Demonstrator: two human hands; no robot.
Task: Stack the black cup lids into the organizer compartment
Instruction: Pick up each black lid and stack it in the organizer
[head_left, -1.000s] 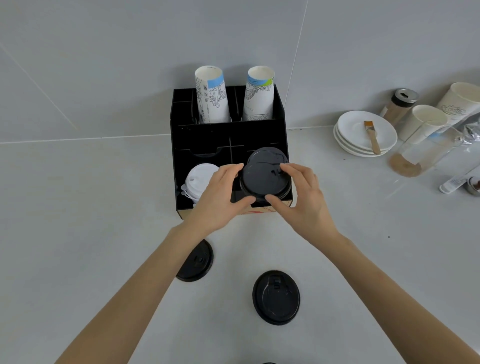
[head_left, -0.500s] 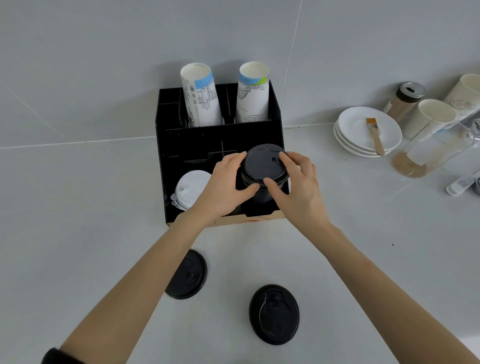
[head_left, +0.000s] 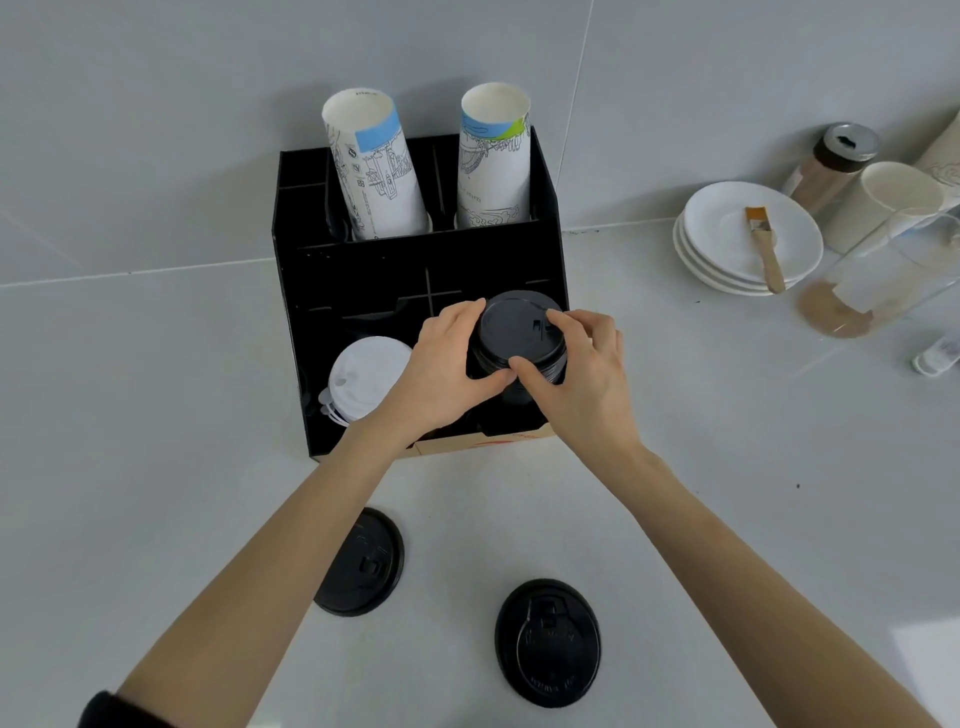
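A black organizer (head_left: 363, 270) stands against the wall. In its front right compartment sits a stack of black cup lids (head_left: 514, 335). My left hand (head_left: 441, 369) grips the stack from the left and my right hand (head_left: 582, 374) from the right, thumbs meeting at its front. The lower part of the stack is hidden behind my hands. Two more black lids lie flat on the counter near me, one under my left forearm (head_left: 363, 566) and one between my arms (head_left: 548, 642).
White lids (head_left: 363, 374) fill the front left compartment. Two printed paper cup stacks (head_left: 376, 166) (head_left: 493, 161) stand in the rear slots. To the right are stacked white plates (head_left: 727, 244) with a brush (head_left: 763, 244), a shaker jar (head_left: 831, 166), paper cups and a clear container (head_left: 878, 280).
The view has shifted so the organizer sits lower. Both hands have closed in around the black lid stack and pressed the top lid down level on it.
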